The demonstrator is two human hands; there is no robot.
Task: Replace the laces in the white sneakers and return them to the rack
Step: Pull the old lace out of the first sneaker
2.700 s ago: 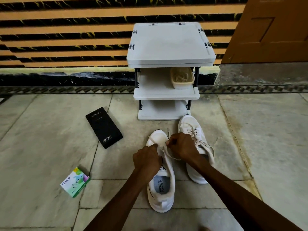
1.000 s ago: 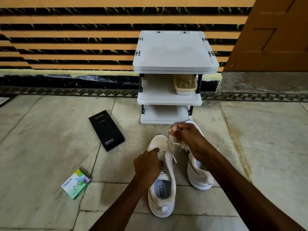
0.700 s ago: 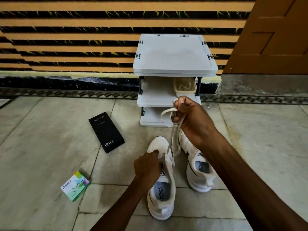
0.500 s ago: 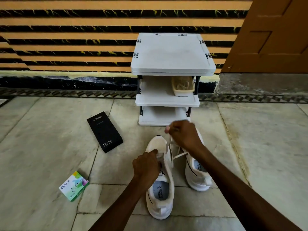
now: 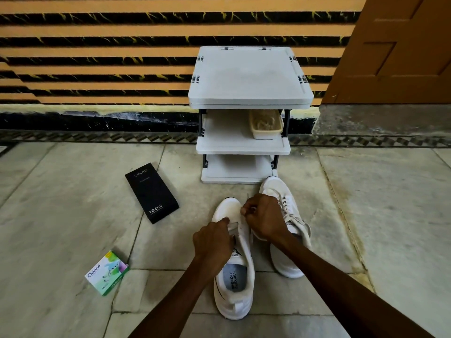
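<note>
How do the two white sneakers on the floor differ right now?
The left hand grips the nearer sneaker and the right hand pinches its lace; the farther sneaker is not held. The farther sneaker has laces crossed up its front; the nearer sneaker gapes open, insole showing. The farther sneaker's toe nearly reaches the rack; the nearer sits back. Both are white.

Left grip (image 5: pixel 212 242) and right grip (image 5: pixel 264 217), both curled

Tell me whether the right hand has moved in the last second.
Yes. The right hand has dropped from in front of the rack's middle shelf to below its base, over the near sneaker's toe.
</note>
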